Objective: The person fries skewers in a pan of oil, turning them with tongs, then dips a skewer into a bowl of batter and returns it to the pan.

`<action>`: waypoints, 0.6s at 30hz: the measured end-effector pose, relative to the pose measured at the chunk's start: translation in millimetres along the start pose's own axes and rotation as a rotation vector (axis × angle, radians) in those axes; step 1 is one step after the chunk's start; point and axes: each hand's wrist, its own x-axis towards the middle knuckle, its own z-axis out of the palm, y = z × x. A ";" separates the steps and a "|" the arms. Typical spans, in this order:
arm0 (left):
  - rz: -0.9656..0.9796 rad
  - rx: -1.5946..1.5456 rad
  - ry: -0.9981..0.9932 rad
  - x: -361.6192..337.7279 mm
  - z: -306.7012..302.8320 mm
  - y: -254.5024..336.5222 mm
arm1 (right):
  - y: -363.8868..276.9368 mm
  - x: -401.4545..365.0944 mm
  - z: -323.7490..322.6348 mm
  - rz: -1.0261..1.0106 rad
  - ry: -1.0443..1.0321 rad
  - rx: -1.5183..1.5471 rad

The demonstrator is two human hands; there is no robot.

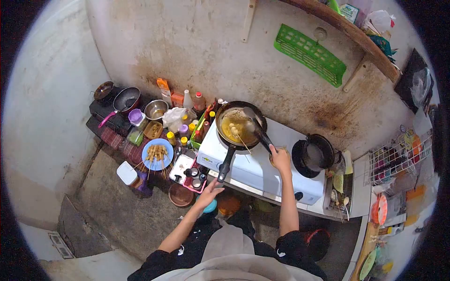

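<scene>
The wide black round frying pan point(218, 127) sits on the left burner of a white two-burner stove point(253, 171). Its long dark handle point(226, 164) points toward the person. Yellow oil fills the pan, and several pale round pieces on thin wooden skewers float in it.

The right hand point(280, 159) is closed around the grip of a dark long-handled skimmer point(255, 125). The skimmer's head dips into the oil at the far side of the pan. The left hand point(210, 191) is spread, fingers apart, just beside the end of the pan's handle. Whether it touches the handle cannot be told.

On the right burner stands a black round pot point(296, 161), dark inside; its contents cannot be made out.

Left of the stove, a round blue plate point(161, 166) carries a row of browned skewers. Beyond it are a shiny steel bowl point(150, 106), a small purple cup point(135, 116) and a dark pan with a pink handle point(125, 99). A green basket point(197, 136) against the stove holds upright sauce bottles.
</scene>
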 end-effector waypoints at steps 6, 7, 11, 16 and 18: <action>0.040 0.023 0.005 0.2 0.6 -0.7 | 1.8 0.0 3.0 -0.029 -0.015 -0.081; 0.030 0.016 -0.005 -0.6 0.3 1.1 | 2.1 0.0 4.7 -0.009 0.027 -0.043; 0.013 0.018 -0.005 -1.1 0.3 0.5 | -3.4 -5.8 1.7 -0.085 0.110 -0.166; 0.022 0.045 0.000 -1.6 0.4 0.7 | -11.2 -6.6 -9.2 -0.013 0.013 -0.050; 0.040 0.023 -0.021 -1.2 -0.2 -0.9 | -9.4 -6.3 -7.5 -0.033 0.084 -0.102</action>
